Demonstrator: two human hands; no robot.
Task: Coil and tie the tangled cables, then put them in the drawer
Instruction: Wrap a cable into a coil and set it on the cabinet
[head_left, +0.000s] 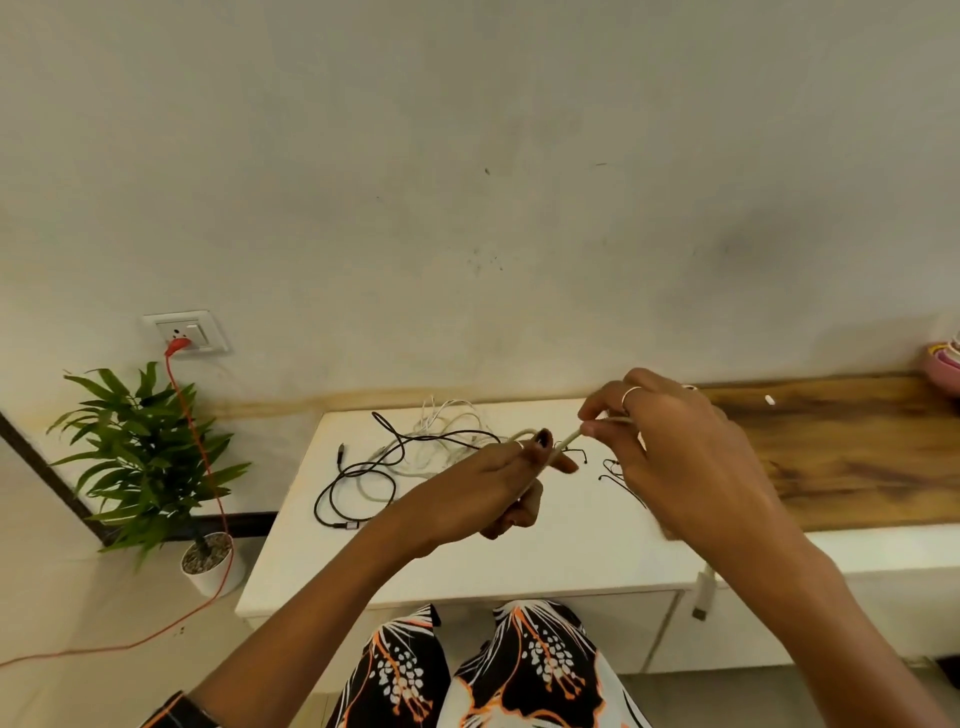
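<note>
We've got a white cable (566, 444) stretched between both hands above the white desk (519, 551). Our left hand (498, 480) has its fingers curled round one part of it, and our right hand (670, 441) pinches the cable a little further along, so the two hands sit close together but not touching. A connector end (702, 597) dangles off the desk's front edge below our right wrist, looks like the same cable but we can't say for sure.

The rest of the mess is behind our hands: a black cable (358, 483) looped through a pile of white cables (441, 436), plus some thin black wires (618, 475) just beside it.

Biggest risk, we reckon: that dangling end snags on the desk edge as we coil, or the loops slip out of our left hand's grip and we start over. Can't tell whether the drawer front (550, 629) is open yet either.
</note>
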